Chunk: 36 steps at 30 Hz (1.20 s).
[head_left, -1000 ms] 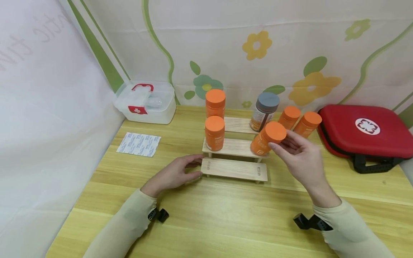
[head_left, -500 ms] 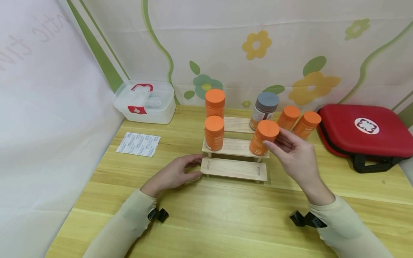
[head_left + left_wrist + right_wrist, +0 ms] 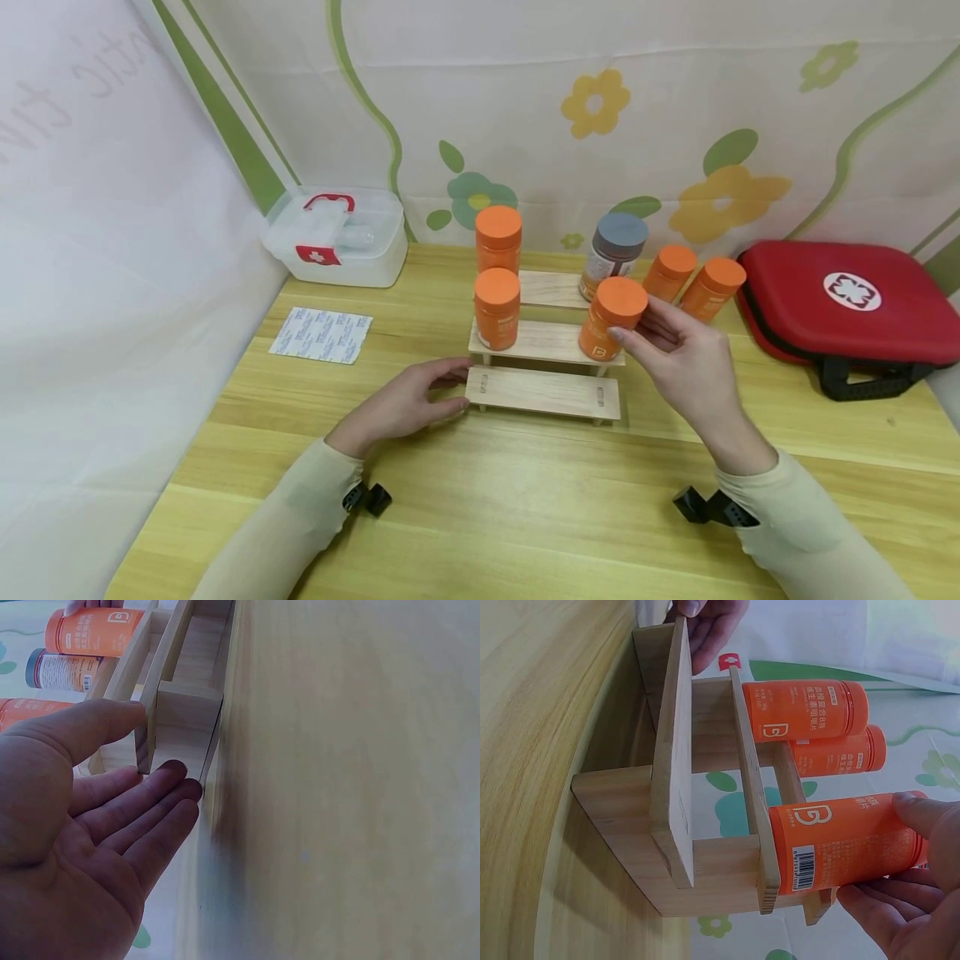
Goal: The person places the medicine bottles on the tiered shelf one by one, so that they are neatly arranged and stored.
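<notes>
Loosely, my left hand (image 3: 408, 400) rests at the left end of the wooden stand (image 3: 543, 392), thumb by the lowest board, the other fingers nearly straight and gripping nothing; the wood looks stiff and light, liable to slide on the bench (image 3: 487, 508) if nudged. Next along, an orange tub (image 3: 497, 317) stands upright on the middle step. At that step's right end is the orange bottle (image 3: 602, 333), upright, its base at the board, in front of the grey-lidded jar (image 3: 620, 237). I judge it rigid, fairly light, a little slick, best held round its upper body below the cap. My right hand (image 3: 693, 358) holds it about there, thumb and fingers pinching its right side.
</notes>
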{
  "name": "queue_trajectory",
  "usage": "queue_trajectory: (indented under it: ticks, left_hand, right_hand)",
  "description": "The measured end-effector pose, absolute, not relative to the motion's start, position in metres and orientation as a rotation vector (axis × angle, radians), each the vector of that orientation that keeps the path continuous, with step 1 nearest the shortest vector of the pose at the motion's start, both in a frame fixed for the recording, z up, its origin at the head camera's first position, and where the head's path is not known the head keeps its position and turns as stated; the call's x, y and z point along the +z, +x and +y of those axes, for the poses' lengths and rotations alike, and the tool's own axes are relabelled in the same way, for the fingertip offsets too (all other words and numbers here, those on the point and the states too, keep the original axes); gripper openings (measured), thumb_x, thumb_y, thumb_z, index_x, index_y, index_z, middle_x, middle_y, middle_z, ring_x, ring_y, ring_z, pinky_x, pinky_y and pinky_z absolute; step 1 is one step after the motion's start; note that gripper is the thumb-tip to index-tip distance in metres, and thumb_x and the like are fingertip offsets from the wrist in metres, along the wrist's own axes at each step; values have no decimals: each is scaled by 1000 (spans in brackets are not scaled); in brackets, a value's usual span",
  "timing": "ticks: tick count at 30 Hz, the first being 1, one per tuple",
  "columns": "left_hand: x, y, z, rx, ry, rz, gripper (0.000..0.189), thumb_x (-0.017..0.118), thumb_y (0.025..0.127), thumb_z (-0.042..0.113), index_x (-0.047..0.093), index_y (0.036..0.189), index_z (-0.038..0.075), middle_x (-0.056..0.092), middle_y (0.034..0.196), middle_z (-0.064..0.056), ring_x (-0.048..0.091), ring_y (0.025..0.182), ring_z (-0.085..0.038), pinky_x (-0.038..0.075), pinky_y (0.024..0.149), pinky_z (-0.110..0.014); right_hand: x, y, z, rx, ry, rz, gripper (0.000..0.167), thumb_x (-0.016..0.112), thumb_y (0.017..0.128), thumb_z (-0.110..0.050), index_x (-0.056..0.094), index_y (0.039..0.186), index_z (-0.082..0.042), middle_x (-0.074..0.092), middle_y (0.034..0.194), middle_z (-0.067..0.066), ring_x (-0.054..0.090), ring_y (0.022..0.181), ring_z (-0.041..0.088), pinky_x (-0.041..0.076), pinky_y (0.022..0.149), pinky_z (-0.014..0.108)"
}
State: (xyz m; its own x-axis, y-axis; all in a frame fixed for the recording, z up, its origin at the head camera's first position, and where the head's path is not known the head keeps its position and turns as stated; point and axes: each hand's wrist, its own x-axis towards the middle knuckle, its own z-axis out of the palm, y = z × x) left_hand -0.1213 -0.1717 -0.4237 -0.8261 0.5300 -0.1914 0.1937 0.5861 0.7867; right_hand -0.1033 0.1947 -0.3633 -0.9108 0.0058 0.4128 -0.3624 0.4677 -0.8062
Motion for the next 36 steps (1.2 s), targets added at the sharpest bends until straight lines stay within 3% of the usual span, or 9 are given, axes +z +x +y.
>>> queue_trajectory:
  ticks: [17, 26, 36]
  left_hand:
    - [-424, -122, -172, 1109, 594, 2420, 64, 75, 104, 25, 50, 161, 13, 69, 146, -3, 61, 142, -25, 46, 124, -49]
    - [-423, -121, -171, 1115, 591, 2413, 64, 75, 104, 25, 50, 161, 13, 69, 146, -3, 61, 142, -25, 45, 125, -50]
    - [-423, -121, -172, 1119, 585, 2413, 64, 75, 104, 26, 50, 161, 13, 69, 146, -2, 61, 142, -24, 46, 125, -50]
  right_hand:
    - [-361, -98, 212, 1455, 378, -2326, 65, 86, 85, 11, 65, 146, 2, 68, 140, 30, 67, 119, -13, 55, 94, 8]
    - [-354, -95, 225, 1398, 348, -2314, 61, 83, 87, 11, 69, 144, -4, 75, 139, -1, 70, 123, -5, 55, 97, 10]
    - [-356, -96, 246, 1375, 214, -2316, 55, 82, 90, 6, 70, 143, -6, 75, 139, -1, 70, 120, -7, 55, 95, 8]
